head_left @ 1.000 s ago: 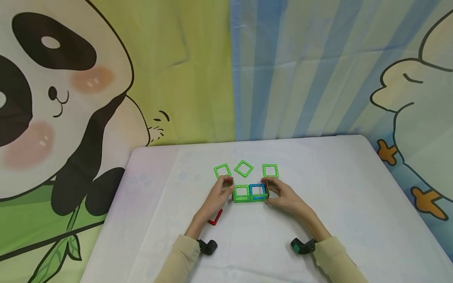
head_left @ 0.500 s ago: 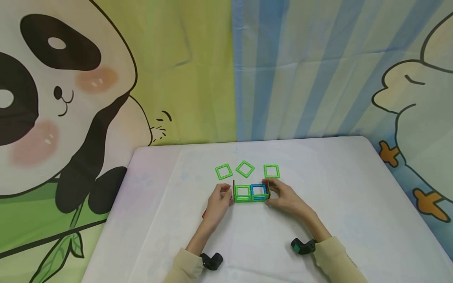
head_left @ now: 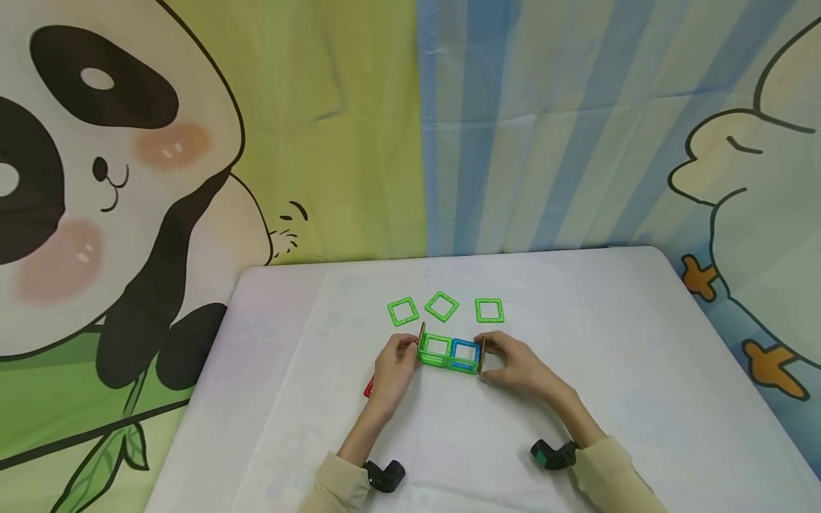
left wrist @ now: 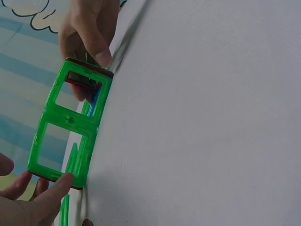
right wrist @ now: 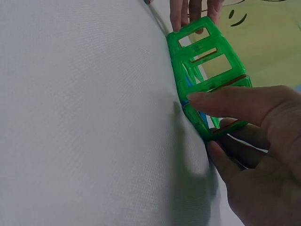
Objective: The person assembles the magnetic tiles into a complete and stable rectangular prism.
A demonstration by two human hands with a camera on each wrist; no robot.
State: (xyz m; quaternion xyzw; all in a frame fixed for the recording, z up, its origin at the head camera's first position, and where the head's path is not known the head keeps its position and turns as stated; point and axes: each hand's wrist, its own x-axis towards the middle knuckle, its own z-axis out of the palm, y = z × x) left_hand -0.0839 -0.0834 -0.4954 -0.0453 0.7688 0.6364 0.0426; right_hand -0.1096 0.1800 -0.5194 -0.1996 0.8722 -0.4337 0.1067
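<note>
Where the backdrop begins at the far left, a printed panda (head_left: pixel 115 185) fills the cloth beside the white table (head_left: pixel 628 342). A pale sleeve (head_left: pixel 336 484) comes next, then a red tile (head_left: pixel 368 387), mostly hidden by the left hand (head_left: pixel 393 374), and a black wrist camera (head_left: pixel 385 477) below that hand. Its fingers are bent and, with the thumb, hold the left end of a joined block of tile frames (left wrist: pixel 70 119), the thumb tip lapping onto the near face. Behind, a first loose green square (head_left: pixel 399 302) lies askew. The block sits between both hands, its right end slanted toward the person; its near face is two green frames, with a blue frame (head_left: pixel 466 341) in the right half behind. Beyond it lie a second green square (head_left: pixel 450 299), turned like a diamond, and a third (head_left: pixel 489 301), set straight. The right hand (head_left: pixel 521 367) pinches the block's right end between thumb and fingers. Farthest right stands a printed white figure (head_left: pixel 770 249) with orange feet.
</note>
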